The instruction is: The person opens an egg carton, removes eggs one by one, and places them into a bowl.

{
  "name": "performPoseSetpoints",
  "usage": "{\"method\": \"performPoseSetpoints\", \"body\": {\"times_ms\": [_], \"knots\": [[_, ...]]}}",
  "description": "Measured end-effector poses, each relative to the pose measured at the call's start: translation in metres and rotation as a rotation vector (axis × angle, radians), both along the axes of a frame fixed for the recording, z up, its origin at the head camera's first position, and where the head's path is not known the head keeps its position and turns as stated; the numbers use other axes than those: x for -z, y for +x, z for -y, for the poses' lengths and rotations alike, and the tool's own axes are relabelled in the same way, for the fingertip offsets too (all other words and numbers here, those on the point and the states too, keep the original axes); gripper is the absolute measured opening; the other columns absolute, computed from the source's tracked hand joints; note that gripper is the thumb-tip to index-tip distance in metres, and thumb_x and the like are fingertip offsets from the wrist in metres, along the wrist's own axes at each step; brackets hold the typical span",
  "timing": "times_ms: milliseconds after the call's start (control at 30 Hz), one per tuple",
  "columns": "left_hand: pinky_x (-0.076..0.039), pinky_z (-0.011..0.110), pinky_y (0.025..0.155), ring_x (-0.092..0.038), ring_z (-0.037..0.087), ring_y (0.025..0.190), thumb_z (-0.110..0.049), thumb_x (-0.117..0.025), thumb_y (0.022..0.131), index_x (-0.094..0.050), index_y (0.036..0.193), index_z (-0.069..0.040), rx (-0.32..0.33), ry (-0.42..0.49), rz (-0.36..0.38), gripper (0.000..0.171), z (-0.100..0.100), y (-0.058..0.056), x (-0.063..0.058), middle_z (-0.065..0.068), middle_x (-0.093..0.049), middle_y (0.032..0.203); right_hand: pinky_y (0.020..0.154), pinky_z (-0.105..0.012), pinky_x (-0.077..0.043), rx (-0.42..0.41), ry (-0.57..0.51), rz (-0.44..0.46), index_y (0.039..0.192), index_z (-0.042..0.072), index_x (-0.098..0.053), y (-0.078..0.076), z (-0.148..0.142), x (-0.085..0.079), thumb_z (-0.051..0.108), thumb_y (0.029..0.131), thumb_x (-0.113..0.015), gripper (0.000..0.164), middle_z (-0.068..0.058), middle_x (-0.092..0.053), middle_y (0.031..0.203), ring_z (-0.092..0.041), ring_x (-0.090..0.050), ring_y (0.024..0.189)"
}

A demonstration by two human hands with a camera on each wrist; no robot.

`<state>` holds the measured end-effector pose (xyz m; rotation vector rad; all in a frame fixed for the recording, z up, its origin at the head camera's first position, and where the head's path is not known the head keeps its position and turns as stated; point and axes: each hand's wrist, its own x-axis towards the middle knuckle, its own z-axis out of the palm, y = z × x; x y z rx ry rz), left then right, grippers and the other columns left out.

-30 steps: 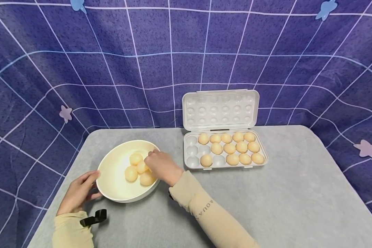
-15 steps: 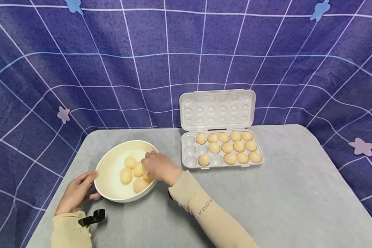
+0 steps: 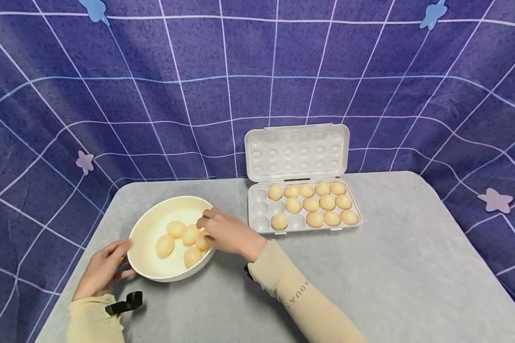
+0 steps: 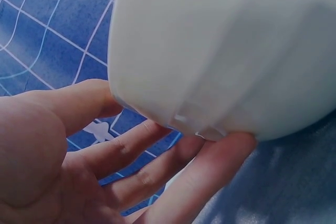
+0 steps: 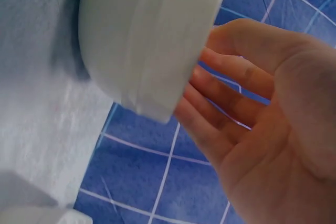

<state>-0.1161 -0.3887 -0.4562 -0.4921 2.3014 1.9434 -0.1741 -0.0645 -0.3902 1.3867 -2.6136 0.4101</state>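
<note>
Head view: a cream bowl (image 3: 145, 245) is seen on the left part of the grey desk (image 3: 412, 262), with eggs (image 3: 190, 234) gathered inside. Its left rim is pinched by the left grip (image 3: 103, 269), the thumb placed at the rim and the fingers lower. The right grip (image 3: 229, 233) is held over the opposite rim; whether an egg is grasped cannot be told, the fingertips being partly hidden. Further right, a partly filled carton (image 3: 259, 208) is placed, lid (image 3: 297, 152) raised.
</note>
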Motion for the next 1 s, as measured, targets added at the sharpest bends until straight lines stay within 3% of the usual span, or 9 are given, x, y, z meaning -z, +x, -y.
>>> {"method": "performPoseSetpoints", "body": {"times_ms": [200, 233, 367, 533, 733, 833, 1000], "knots": [[-0.056, 0.039, 0.072, -0.063, 0.005, 0.083, -0.042, -0.059, 0.089, -0.042, 0.132, -0.001, 0.024, -0.02, -0.001, 0.062, -0.004, 0.002, -0.009, -0.01, -0.059, 0.095, 0.084, -0.019, -0.046, 0.025, -0.074, -0.037, 0.101, 0.011, -0.065, 0.004, -0.023, -0.001, 0.014, 0.083, -0.064, 0.019, 0.002, -0.055, 0.098, -0.011, -0.051, 0.094], [-0.057, 0.039, 0.072, -0.063, 0.005, 0.083, -0.043, -0.058, 0.089, -0.038, 0.134, 0.003, 0.028, -0.037, 0.002, 0.067, -0.006, 0.003, -0.012, -0.009, -0.058, 0.097, 0.086, -0.019, -0.046, 0.036, -0.08, -0.037, 0.103, 0.011, -0.065, 0.005, -0.028, -0.001, 0.015, 0.083, -0.064, 0.019, 0.001, -0.055, 0.1, -0.011, -0.051, 0.097], [-0.057, 0.04, 0.07, -0.063, 0.007, 0.082, -0.037, -0.057, 0.091, -0.042, 0.132, 0.004, 0.018, -0.027, -0.021, 0.06, -0.009, 0.003, -0.013, -0.007, -0.058, 0.097, 0.087, -0.021, -0.047, 0.086, -0.11, -0.007, 0.104, 0.013, -0.064, 0.01, -0.048, 0.0, 0.016, 0.084, -0.064, 0.02, 0.002, -0.054, 0.104, -0.011, -0.05, 0.102], [-0.056, 0.041, 0.072, -0.064, 0.008, 0.083, -0.04, -0.06, 0.088, -0.047, 0.127, 0.0, 0.037, 0.008, -0.034, 0.057, -0.002, -0.003, -0.001, -0.01, -0.06, 0.095, 0.081, -0.022, -0.049, 0.131, -0.14, 0.03, 0.102, 0.012, -0.062, 0.011, -0.07, 0.005, 0.014, 0.081, -0.066, 0.021, 0.003, -0.054, 0.101, -0.012, -0.049, 0.098], [-0.055, 0.042, 0.073, -0.064, 0.008, 0.086, -0.043, -0.063, 0.085, -0.047, 0.127, -0.006, 0.038, 0.043, -0.031, 0.059, 0.006, -0.009, 0.01, -0.009, -0.061, 0.098, 0.072, -0.023, -0.05, 0.223, -0.162, -0.013, 0.095, 0.014, -0.063, 0.007, -0.086, 0.01, 0.017, 0.076, -0.07, 0.021, 0.004, -0.055, 0.093, -0.013, -0.051, 0.089], [-0.055, 0.042, 0.074, -0.063, 0.008, 0.087, -0.042, -0.063, 0.086, -0.044, 0.131, -0.005, 0.033, 0.043, -0.016, 0.061, 0.004, -0.006, 0.007, -0.01, -0.059, 0.1, 0.07, -0.024, -0.05, 0.279, -0.184, -0.016, 0.092, 0.013, -0.063, 0.006, -0.092, 0.01, 0.017, 0.074, -0.072, 0.021, 0.004, -0.055, 0.09, -0.013, -0.052, 0.087], [-0.056, 0.04, 0.073, -0.063, 0.005, 0.084, -0.038, -0.06, 0.089, -0.038, 0.133, 0.001, 0.012, 0.023, -0.005, 0.063, -0.009, 0.004, -0.013, -0.015, -0.059, 0.094, 0.07, -0.026, -0.051, 0.309, -0.165, -0.014, 0.092, 0.011, -0.064, 0.004, -0.102, 0.012, 0.017, 0.073, -0.072, 0.021, 0.003, -0.055, 0.09, -0.015, -0.052, 0.087]]}}
